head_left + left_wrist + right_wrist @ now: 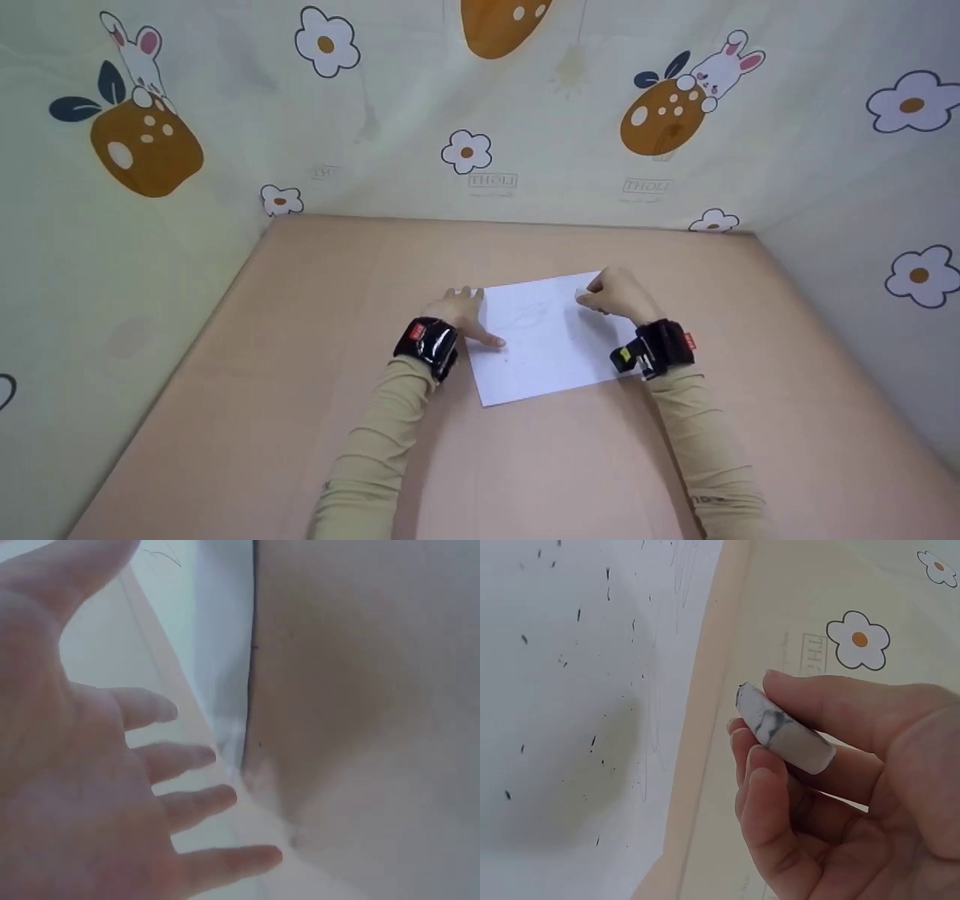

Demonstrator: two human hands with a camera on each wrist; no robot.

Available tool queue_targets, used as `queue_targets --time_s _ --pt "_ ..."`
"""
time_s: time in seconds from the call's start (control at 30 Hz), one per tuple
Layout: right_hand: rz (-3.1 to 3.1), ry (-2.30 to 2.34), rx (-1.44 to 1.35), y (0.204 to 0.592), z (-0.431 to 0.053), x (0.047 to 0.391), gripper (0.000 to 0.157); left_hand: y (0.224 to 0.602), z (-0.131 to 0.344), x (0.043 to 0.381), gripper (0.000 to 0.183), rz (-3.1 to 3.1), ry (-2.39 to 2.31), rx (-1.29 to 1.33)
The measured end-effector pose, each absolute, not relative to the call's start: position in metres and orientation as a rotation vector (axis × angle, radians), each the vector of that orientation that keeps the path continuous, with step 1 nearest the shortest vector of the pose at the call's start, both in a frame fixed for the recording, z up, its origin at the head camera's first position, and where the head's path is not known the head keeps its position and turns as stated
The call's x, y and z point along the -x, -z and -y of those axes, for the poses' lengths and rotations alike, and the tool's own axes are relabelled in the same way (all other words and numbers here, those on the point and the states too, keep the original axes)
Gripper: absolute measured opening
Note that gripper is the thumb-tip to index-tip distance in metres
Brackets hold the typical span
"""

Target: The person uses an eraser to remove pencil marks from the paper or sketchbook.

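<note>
A white sheet of paper lies on the table, slightly turned, with faint pencil lines on it. Dark eraser crumbs dot the sheet in the right wrist view. My left hand is at the paper's left edge, fingers spread and thumb reaching over the sheet. The left wrist view shows that palm and its straight fingers. Over the paper's upper right part, my right hand pinches a white eraser with grey smudges between thumb and fingertips.
The table has a light brown surface. Behind it and along both sides hangs a pale curtain printed with flowers, rabbits and orange fruit. Black straps with small cameras are on both wrists.
</note>
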State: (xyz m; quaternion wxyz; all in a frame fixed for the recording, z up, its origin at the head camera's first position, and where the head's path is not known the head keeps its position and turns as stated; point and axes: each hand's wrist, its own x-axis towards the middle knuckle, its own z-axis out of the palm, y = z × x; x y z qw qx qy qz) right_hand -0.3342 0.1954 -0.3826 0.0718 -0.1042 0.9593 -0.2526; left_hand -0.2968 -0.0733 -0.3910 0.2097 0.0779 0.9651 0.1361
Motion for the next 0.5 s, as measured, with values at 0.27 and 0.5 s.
queue_targets --time_s 0.27,0.5 --pt "-2.908 0.720 0.373 0.384 -0.194 0.335 0.026 0.393 0.074 0.287 0.111 -2.679 -0.310 -0.312" --pt "-2.860 0.608 0.411 0.392 -0.198 0.333 0.020 0.403 0.078 0.270 0.116 -2.686 -0.215 -0.401"
